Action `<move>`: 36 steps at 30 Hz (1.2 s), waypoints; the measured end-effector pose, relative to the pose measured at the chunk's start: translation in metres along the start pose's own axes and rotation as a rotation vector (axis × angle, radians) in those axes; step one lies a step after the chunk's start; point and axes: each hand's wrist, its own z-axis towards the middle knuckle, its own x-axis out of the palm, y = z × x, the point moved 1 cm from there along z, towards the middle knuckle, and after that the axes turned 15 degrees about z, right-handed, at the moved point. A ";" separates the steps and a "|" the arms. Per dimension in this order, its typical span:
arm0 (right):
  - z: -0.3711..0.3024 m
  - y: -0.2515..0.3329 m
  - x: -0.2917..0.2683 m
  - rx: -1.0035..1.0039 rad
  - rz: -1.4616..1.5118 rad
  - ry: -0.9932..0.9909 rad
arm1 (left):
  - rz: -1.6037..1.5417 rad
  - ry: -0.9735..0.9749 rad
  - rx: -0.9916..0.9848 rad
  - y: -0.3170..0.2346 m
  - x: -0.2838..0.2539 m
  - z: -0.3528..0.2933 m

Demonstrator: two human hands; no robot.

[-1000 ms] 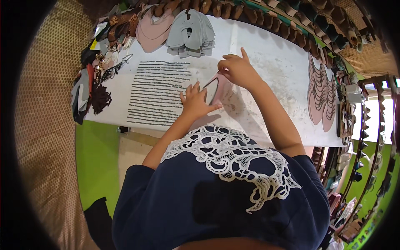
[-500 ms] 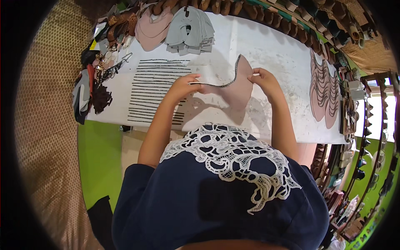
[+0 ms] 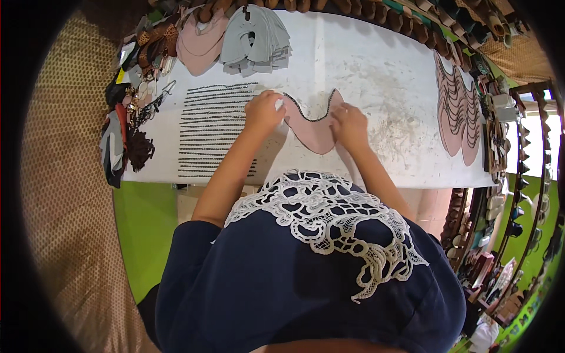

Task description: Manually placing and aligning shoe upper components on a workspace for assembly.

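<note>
A pink V-shaped shoe upper piece (image 3: 315,134) lies on the white tabletop in front of me, its curved inner edge trimmed with a dark beaded strip (image 3: 310,119). My left hand (image 3: 265,112) is closed at its left tip, and a small white bit shows between the fingers. At the right arm of the piece, the bent fingers of my right hand (image 3: 350,125) pinch the outer edge. Left of my left hand, several dark beaded strips (image 3: 206,130) lie in parallel rows.
At the far left lie a stack of pink pieces (image 3: 202,50) and a stack of grey pieces (image 3: 255,53). Overlapping trimmed pink pieces (image 3: 452,120) rest at the right. Small materials (image 3: 139,147) crowd the left edge; brown shoe forms (image 3: 394,23) line the back.
The pink piece has come down from a lifted, bent position to lie flatter on the table. My right hand has moved left and lower, and both hands are closer together.
</note>
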 end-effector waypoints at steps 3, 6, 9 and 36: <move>-0.008 0.026 0.014 -0.184 0.021 0.145 | 0.154 -0.162 0.125 -0.005 0.016 -0.018; -0.010 0.037 0.033 -0.264 -0.041 0.166 | 0.214 -0.166 0.214 -0.013 0.024 -0.025; -0.010 0.042 0.039 -0.242 -0.123 0.169 | 0.246 -0.221 0.223 -0.013 0.030 -0.023; -0.019 0.044 0.044 -0.287 -0.145 0.200 | 0.314 -0.175 0.134 -0.010 0.037 -0.010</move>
